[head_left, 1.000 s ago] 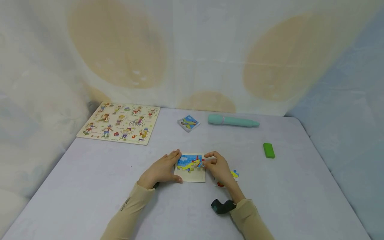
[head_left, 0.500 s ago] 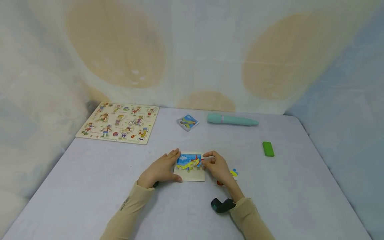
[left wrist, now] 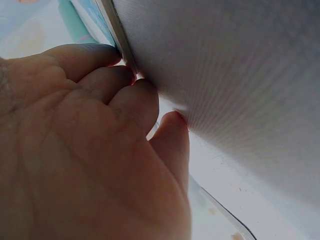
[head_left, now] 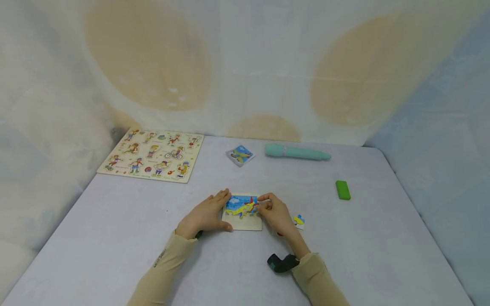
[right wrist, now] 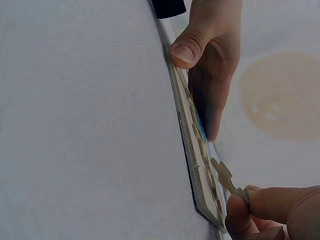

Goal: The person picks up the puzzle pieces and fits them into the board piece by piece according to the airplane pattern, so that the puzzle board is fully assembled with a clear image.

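My left hand (head_left: 206, 219) rests along the left side of a small puzzle tray (head_left: 245, 224), thumb at the near corner and extended fingers at the far one. Joined pieces with a yellow plane on blue sky (head_left: 240, 199) fill the tray's far part; its near part is bare wood. Over the right edge, my right hand (head_left: 277, 213) pinches a puzzle piece (right wrist: 225, 177) between thumb and forefinger. In the right wrist view that piece is tilted just above the tray. A loose yellow and blue piece (head_left: 299, 220) lies beside the right wrist, another mostly hidden under it.
A large picture board of children (head_left: 153, 155) lies at the back left. Toward the back are a small square plane picture (head_left: 240, 155) and a mint-green tapered tube (head_left: 296, 151). On the right lies a green block (head_left: 343, 190).
My right hand has shifted slightly left over the tray with the puzzle piece. The left hand stays in place on the tray.
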### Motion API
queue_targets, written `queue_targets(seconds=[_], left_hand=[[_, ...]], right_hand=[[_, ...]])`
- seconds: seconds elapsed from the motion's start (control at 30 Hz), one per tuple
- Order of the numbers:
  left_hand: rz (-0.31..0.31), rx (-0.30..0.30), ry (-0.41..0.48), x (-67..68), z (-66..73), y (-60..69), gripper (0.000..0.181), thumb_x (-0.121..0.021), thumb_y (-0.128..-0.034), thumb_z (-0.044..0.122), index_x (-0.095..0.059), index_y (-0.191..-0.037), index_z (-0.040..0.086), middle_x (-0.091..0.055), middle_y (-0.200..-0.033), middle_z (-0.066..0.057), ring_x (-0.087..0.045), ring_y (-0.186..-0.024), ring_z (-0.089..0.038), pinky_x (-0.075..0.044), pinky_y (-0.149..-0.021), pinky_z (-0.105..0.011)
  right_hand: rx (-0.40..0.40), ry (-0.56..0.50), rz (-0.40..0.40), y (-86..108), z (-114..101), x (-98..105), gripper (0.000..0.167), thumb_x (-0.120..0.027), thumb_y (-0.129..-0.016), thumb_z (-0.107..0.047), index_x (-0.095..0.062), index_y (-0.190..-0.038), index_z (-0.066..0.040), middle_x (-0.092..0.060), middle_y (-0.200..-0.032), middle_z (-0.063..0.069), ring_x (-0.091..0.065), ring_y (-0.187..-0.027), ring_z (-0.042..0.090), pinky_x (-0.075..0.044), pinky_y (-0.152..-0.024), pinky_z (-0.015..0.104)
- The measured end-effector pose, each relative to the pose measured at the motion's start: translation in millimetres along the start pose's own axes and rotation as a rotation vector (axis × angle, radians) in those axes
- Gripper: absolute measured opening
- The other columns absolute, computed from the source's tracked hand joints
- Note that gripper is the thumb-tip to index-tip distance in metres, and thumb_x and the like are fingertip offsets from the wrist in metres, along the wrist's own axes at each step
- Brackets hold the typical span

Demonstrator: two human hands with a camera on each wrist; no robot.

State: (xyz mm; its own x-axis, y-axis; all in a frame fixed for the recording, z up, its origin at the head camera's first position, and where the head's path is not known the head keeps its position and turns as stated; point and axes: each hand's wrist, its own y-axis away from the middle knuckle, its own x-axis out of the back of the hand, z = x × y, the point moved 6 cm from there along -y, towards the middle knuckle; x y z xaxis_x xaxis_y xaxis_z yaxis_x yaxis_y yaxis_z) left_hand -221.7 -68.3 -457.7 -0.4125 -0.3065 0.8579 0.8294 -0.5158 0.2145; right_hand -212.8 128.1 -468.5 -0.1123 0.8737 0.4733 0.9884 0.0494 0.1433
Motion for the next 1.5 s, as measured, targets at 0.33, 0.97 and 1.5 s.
queue_targets(seconds=[0.33, 0.97, 1.5], left_hand=[[-0.007, -0.002, -0.017, -1.5, -1.4, -1.8, 0.104, -0.081, -0.0741, 0.045, -0.026, -0.153, 0.003, -0.019, -0.162, -0.012, -0.019, -0.15, -0.029, -0.019, -0.123, -0.048], [0.005, 0.003, -0.002, -0.5, 0.0, -0.8, 0.105, -0.082, -0.073, 0.044, -0.027, -0.152, 0.002, -0.02, -0.162, -0.012, -0.02, -0.15, -0.029, -0.019, -0.123, -0.048], [0.0, 0.011, -0.016, -0.3, 0.6, -1.2, 0.104, -0.081, -0.0733, 0.045, -0.027, -0.152, 0.003, -0.02, -0.162, -0.011, -0.019, -0.15, -0.028, -0.018, -0.124, -0.047]], right_hand=[[0.025, 0.062, 0.018, 0.9, -1.6, -3.3, 0.025, -0.064, -0.091, -0.015, -0.059, -0.115, -0.008, -0.065, -0.074, 0.003, -0.059, -0.066, 0.011, -0.039, -0.053, 0.02], [0.036, 0.167, 0.082, 1.8, -2.8, -5.8, 0.028, -0.069, -0.085, -0.02, -0.061, -0.111, -0.01, -0.061, -0.071, -0.001, -0.046, -0.057, 0.011, -0.031, -0.047, 0.02], [0.091, 0.232, 0.108, 1.9, -5.5, -6.0, 0.028, -0.074, -0.084, -0.02, -0.065, -0.109, -0.012, -0.047, -0.061, -0.004, -0.039, -0.05, 0.009, -0.024, -0.044, 0.02]])
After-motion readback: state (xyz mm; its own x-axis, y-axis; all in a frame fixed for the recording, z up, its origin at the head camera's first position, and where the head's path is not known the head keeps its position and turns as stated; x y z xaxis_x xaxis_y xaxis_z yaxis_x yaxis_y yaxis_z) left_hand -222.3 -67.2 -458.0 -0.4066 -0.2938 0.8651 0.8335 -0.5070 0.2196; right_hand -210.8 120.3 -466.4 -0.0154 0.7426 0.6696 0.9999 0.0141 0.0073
